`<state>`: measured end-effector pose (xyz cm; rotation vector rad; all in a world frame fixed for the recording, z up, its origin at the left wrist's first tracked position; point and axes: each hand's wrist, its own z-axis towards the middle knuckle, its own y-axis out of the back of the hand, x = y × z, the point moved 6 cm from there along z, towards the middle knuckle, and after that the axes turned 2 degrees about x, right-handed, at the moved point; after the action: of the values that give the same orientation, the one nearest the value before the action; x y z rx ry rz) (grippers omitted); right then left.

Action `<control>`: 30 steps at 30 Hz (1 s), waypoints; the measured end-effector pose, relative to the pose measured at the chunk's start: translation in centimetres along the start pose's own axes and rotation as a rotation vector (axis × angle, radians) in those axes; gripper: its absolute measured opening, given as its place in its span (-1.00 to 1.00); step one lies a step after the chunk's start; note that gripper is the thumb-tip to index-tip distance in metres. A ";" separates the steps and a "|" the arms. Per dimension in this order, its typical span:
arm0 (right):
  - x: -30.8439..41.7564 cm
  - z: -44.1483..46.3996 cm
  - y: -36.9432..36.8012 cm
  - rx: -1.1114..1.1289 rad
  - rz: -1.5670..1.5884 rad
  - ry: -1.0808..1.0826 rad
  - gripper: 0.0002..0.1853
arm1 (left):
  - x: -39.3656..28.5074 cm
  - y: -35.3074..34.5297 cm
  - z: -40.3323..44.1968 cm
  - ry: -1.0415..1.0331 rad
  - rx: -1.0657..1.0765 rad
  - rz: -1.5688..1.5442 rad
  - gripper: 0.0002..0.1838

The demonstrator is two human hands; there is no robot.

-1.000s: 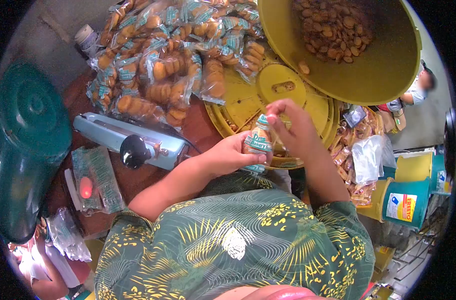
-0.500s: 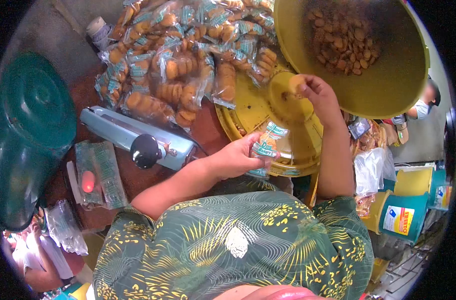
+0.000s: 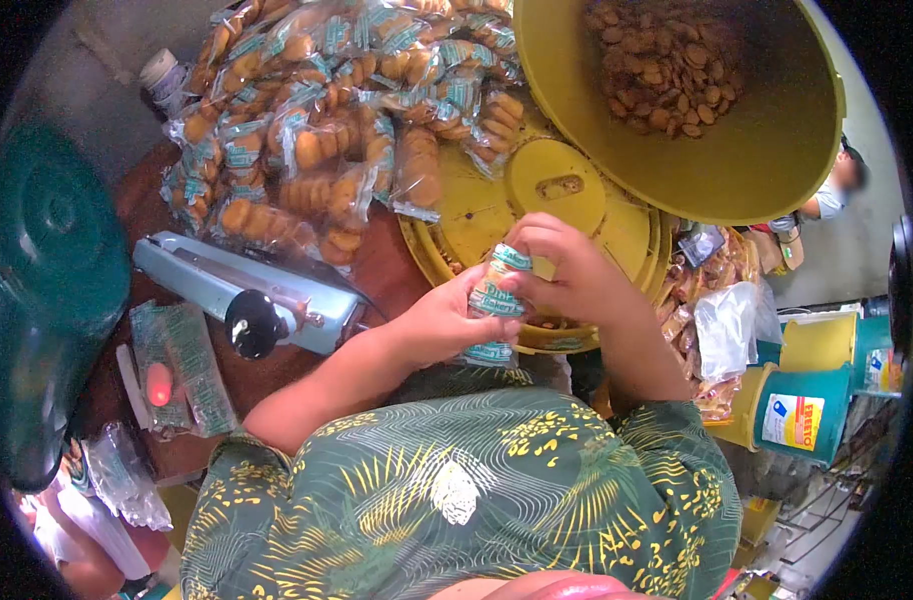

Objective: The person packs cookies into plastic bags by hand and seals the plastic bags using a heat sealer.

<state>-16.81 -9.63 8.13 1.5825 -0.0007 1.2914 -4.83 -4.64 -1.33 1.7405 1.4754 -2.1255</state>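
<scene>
A glossy dark-green moulded plastic object (image 3: 52,240) stands at the left edge; a small whitish cylindrical container (image 3: 162,80) sits by the grey wall, upper left; to the right, a crumpled white plastic bag (image 3: 727,325) lies over brownish bagged goods (image 3: 679,330); just beside are teal-and-yellow plastic buckets (image 3: 834,400), one bearing a bright paper label (image 3: 794,421); a person in a pale top (image 3: 830,200) appears beyond, partly hidden.

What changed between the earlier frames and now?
The right hand, out over the yellow lid with a biscuit half a second ago, is back at the printed bag, nearer the body; whether it still holds the biscuit is unclear. Unchanged: left hand gripping the bag, wrapped packs and blue-grey device in place.
</scene>
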 end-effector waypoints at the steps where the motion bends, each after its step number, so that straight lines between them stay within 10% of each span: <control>1: -0.2 -0.2 -0.3 0.015 -0.083 -0.083 -0.74 | 0.2 0.1 0.1 -0.007 0.020 -0.003 -0.37; 7: -5.1 1.2 5.9 -0.173 0.140 -0.133 -0.57 | 0.0 -0.2 -0.1 0.026 -0.029 0.038 -0.34; 13: -23.6 1.8 20.9 -0.626 -0.350 -0.814 -0.28 | 0.7 0.4 0.2 0.024 -0.013 0.126 -0.30; 18: -31.8 2.7 23.6 -0.651 0.377 -0.629 -0.23 | 0.2 0.1 0.2 0.000 -0.010 0.121 -0.32; 24: -30.9 5.6 21.4 -0.780 -0.827 -0.710 -0.29 | 0.0 0.1 0.2 -0.009 -0.009 0.255 -0.36; 30: -24.7 3.0 15.5 -0.428 -0.705 -0.612 -0.31 | 0.2 0.1 0.2 -0.009 0.005 0.207 -0.31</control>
<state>-33.71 -32.67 1.66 1.3575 -0.0883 0.2171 -5.02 -4.73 -1.52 1.7943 1.2280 -2.0320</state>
